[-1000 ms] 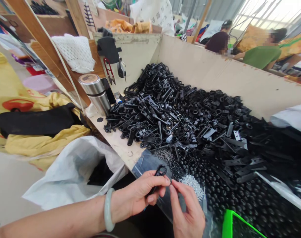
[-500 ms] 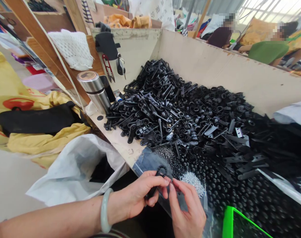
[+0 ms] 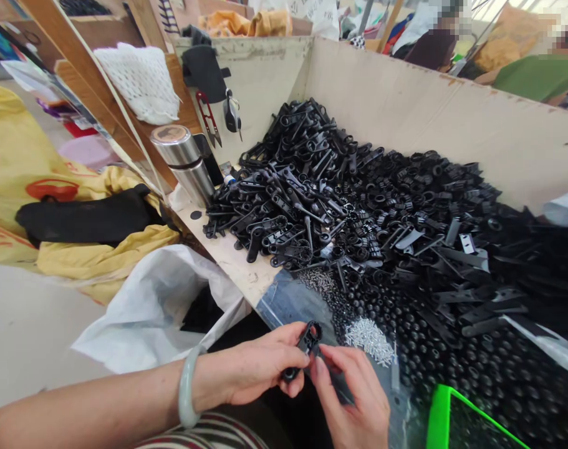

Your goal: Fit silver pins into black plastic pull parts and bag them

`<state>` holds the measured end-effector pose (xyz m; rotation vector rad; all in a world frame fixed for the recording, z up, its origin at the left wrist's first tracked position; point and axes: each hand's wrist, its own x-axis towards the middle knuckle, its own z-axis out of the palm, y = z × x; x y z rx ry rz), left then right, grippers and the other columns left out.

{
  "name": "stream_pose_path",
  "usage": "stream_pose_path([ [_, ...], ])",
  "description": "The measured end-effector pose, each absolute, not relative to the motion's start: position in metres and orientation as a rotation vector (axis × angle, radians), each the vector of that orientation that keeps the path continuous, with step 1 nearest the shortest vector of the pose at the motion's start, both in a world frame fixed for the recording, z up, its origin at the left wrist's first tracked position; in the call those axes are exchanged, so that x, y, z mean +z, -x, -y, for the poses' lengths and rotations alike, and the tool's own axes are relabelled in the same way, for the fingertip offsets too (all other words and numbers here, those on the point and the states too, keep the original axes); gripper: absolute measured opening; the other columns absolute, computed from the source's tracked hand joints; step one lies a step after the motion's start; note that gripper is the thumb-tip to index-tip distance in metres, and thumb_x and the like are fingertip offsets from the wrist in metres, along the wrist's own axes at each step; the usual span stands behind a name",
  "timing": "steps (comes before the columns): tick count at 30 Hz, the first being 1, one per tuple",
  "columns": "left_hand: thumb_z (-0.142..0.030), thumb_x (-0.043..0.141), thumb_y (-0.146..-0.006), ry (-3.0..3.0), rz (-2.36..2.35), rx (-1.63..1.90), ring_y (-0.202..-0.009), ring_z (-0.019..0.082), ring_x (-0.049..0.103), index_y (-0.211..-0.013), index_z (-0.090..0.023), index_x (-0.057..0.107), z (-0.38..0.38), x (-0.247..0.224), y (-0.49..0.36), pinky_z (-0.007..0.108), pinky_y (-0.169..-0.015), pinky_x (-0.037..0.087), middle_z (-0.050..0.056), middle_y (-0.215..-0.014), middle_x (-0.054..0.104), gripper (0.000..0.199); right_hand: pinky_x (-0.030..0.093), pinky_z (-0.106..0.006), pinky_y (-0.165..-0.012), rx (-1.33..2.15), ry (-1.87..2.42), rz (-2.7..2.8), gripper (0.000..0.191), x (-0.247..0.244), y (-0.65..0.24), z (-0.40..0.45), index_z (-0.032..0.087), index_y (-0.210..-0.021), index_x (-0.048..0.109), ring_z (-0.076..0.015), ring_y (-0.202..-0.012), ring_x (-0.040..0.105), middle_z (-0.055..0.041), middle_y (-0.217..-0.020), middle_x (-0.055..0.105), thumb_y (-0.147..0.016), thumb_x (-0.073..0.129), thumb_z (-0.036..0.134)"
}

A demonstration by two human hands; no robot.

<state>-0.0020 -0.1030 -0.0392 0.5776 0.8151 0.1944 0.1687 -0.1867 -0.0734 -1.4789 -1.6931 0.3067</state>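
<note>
In the lower centre, the left hand [image 3: 265, 362] closes around a ring-ended black part [image 3: 308, 340]; the right hand [image 3: 351, 393] pinches at it, its fingertips nearly together, any small piece between them unclear. Printed characters on a white sack [image 3: 314, 14], top centre, are too small to read surely.

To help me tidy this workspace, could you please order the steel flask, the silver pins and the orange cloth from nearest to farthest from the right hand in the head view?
From the right hand:
1. Silver pins, just beyond it
2. Steel flask, well to the left
3. Orange cloth, at the far back
</note>
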Motion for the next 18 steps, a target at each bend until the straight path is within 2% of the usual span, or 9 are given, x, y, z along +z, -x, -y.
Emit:
stream_pose_path([
  [5, -0.019, 0.057, -0.073, -0.625, -0.877, 0.203, -0.059, 0.009, 0.049, -0.104, -0.020, 0.051, 0.112, -0.049, 0.002, 0.027, -0.062, 0.034, -0.005, -0.078, 0.056, 0.032, 0.058, -0.024, -0.071, 0.347, 1.499, 1.736, 0.016, -0.078, -0.165, 0.185, 0.020, -0.110, 0.070, -0.0148, -0.081, 0.069, -0.0050, -0.092, 0.071, -0.095, 0.064, 0.021],
  [12, -0.011, 0.048, -0.074, -0.769, -0.932, 0.193, -0.056, 0.008, 0.047, -0.091, -0.021, 0.046, 0.115, -0.054, -0.002, 0.026, -0.056, 0.030, -0.007, -0.073, 0.050, 0.019, 0.058, -0.023, -0.075, 0.373, 1.522, 1.728, 0.019, -0.086, -0.163, 0.191, 0.021, -0.113, 0.071, -0.0146, -0.083, 0.071, -0.0049, -0.095, 0.072, -0.096, 0.063, 0.020],
  [18, -0.009, 0.046, -0.075, -0.829, -0.983, 0.190, -0.054, 0.009, 0.043, -0.090, -0.023, 0.043, 0.121, -0.063, -0.003, 0.026, -0.055, 0.027, -0.008, -0.065, 0.048, 0.021, 0.058, -0.022, -0.080, 0.380, 1.597, 1.673, 0.020, -0.096, -0.155, 0.198, 0.022, -0.114, 0.073, -0.0146, -0.087, 0.074, -0.0052, -0.101, 0.075, -0.099, 0.060, 0.022],
])
